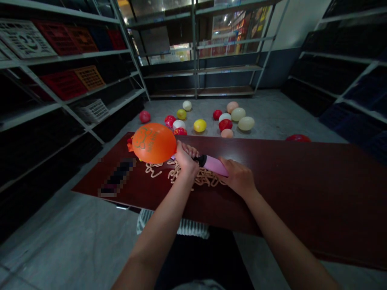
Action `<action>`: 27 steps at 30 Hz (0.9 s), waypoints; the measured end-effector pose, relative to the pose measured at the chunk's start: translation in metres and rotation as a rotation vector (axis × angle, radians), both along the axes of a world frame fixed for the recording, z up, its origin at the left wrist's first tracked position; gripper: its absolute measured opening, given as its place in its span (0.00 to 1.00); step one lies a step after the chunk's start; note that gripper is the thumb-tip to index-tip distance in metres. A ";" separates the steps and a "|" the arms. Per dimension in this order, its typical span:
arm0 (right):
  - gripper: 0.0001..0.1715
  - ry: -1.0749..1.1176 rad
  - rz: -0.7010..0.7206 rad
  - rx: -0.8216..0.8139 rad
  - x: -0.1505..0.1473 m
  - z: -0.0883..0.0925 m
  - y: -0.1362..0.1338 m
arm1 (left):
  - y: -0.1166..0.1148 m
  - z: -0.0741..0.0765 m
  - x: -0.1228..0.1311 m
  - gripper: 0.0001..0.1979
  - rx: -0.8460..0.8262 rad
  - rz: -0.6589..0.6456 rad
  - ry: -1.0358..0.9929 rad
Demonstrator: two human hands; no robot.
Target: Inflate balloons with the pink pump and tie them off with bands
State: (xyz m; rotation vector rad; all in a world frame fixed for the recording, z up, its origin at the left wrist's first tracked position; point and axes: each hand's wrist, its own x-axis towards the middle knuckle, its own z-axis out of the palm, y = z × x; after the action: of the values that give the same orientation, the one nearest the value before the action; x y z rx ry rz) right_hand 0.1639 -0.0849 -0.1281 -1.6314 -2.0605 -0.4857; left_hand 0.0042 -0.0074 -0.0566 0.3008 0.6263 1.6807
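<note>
An inflated orange balloon [154, 143] with a printed figure sits at the nozzle end of a pink hand pump [213, 164] above the dark red table [302, 177]. My left hand [185, 158] is closed around the balloon's neck at the pump's black tip. My right hand [238, 176] grips the pump's pink handle end. Under both hands lies a heap of tan rubber bands [202, 177] on the table.
Several inflated balloons [200, 125], red, yellow, white and peach, lie on the grey floor beyond the table. Metal shelving with red and orange crates [65, 82] lines the left wall; dark shelves stand at the right. A blurred dark object [117, 177] rests on the table's left.
</note>
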 end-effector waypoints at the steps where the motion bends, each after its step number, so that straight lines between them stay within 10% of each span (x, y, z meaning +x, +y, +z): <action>1: 0.28 -0.023 0.020 -0.008 -0.001 0.000 0.000 | -0.001 0.000 -0.006 0.26 0.000 0.003 -0.006; 18: 0.30 -0.149 0.160 -0.073 -0.006 0.002 0.003 | 0.008 0.020 -0.137 0.24 0.041 0.115 0.006; 27: 0.30 0.204 0.150 -0.033 -0.002 0.003 0.004 | -0.002 0.087 -0.092 0.28 0.311 0.154 0.198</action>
State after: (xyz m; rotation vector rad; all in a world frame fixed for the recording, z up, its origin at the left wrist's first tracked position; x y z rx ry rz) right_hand 0.1620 -0.0810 -0.1255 -1.4645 -2.0268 -0.2244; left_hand -0.0880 -0.0094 0.0301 0.6622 0.5425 1.9127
